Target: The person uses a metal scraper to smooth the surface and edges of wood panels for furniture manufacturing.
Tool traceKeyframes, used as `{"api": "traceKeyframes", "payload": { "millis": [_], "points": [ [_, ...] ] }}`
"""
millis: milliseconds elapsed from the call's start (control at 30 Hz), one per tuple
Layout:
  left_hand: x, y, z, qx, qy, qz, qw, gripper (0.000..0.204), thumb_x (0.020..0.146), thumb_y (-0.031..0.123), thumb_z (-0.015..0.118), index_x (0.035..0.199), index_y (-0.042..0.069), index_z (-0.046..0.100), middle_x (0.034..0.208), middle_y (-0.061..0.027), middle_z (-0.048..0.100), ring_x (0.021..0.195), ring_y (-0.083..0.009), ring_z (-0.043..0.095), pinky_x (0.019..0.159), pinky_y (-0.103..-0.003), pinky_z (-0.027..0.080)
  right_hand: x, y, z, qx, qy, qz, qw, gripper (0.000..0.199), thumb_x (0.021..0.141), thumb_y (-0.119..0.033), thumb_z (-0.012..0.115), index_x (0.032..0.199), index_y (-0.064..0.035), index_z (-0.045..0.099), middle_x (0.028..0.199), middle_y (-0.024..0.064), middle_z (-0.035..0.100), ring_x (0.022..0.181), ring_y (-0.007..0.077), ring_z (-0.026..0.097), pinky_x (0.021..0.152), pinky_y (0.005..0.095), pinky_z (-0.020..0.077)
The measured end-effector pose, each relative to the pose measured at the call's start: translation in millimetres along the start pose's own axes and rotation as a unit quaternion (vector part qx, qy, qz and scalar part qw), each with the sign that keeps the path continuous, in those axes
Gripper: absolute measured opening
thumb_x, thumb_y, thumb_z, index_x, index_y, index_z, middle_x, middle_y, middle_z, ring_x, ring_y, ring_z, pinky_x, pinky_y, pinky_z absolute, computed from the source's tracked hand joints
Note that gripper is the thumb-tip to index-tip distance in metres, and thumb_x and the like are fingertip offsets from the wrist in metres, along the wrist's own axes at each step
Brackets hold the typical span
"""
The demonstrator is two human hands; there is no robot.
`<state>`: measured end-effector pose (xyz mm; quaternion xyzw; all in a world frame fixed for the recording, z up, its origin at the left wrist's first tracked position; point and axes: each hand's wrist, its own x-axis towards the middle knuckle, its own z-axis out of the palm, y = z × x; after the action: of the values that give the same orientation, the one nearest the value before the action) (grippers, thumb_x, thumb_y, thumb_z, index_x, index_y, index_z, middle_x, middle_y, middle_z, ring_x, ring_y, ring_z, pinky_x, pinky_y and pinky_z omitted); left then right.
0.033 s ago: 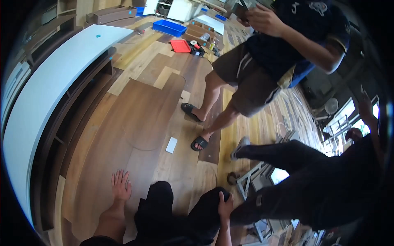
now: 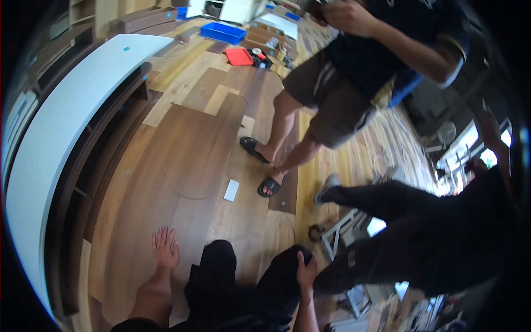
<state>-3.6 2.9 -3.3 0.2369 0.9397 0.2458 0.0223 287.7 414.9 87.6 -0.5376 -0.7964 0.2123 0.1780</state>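
Windows [image 2: 464, 152] glare white at right amid shade, with soft blur and curved, blackened edges.

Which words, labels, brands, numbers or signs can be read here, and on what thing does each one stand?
None can be read.
Dark shirt: pale marks at the picture's top edge, cut off and too blurred.
White board: a small blue sticker, no readable writing.
Small white item on the floor: no readable writing.

Left hand [image 2: 165, 252]: palm down, fingers [image 2: 161, 238] spread, pointing forward | left forearm [image 2: 152, 296]: bare, outstretched | right hand [image 2: 306, 271]: resting on right knee [image 2: 289, 261], thumb [image 2: 301, 259] on top
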Motion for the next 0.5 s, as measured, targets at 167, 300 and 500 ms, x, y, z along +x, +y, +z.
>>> {"api": "traceKeyframes", "payload": {
  "millis": [167, 300, 500],
  "points": [
    [4.1, -4.2, 23.3, 0.063, 0.015, 0.080, 0.995, 0.052, 0.106, 0.032, 0.045, 0.154, 0.013, 0.048, 0.161, -0.0179, 0.042, 0.152, -0.0363, 0.034, 0.128, -0.053, 0.015, 10.8, -34.6, -12.1, 0.012, -0.023, 0.011, 1.000, 0.083, 0.095, -0.060, 0.064, 0.142, 0.0064, 0.052, 0.136, 0.0313, 0.060, 0.128, 0.0461, 0.057, 0.109, 0.0490, 0.0451],
    [-8.2, 5.2, 31.7, 0.074, 0.046, 0.049, 0.995, 0.050, 0.111, 0.035, 0.040, 0.155, 0.013, 0.047, 0.160, -0.0177, 0.044, 0.151, -0.0358, 0.036, 0.126, -0.054, 0.018, 4.2, -37.1, -31.4, 0.008, -0.032, 0.028, 0.999, 0.083, 0.095, -0.062, 0.061, 0.145, 0.0028, 0.050, 0.139, 0.0288, 0.057, 0.131, 0.0443, 0.054, 0.111, 0.0488, 0.0437],
    [-17.0, 21.7, 49.4, 0.087, 0.056, 0.044, 0.994, 0.050, 0.112, 0.036, 0.038, 0.155, 0.013, 0.046, 0.161, -0.0177, 0.044, 0.151, -0.0358, 0.036, 0.126, -0.054, 0.019, -13.6, -8.9, -59.5, 0.023, 0.004, 0.051, 0.998, 0.082, 0.095, -0.061, 0.062, 0.146, 0.0022, 0.050, 0.141, 0.0273, 0.056, 0.132, 0.0434, 0.053, 0.112, 0.0489, 0.0427]
  ]
}}
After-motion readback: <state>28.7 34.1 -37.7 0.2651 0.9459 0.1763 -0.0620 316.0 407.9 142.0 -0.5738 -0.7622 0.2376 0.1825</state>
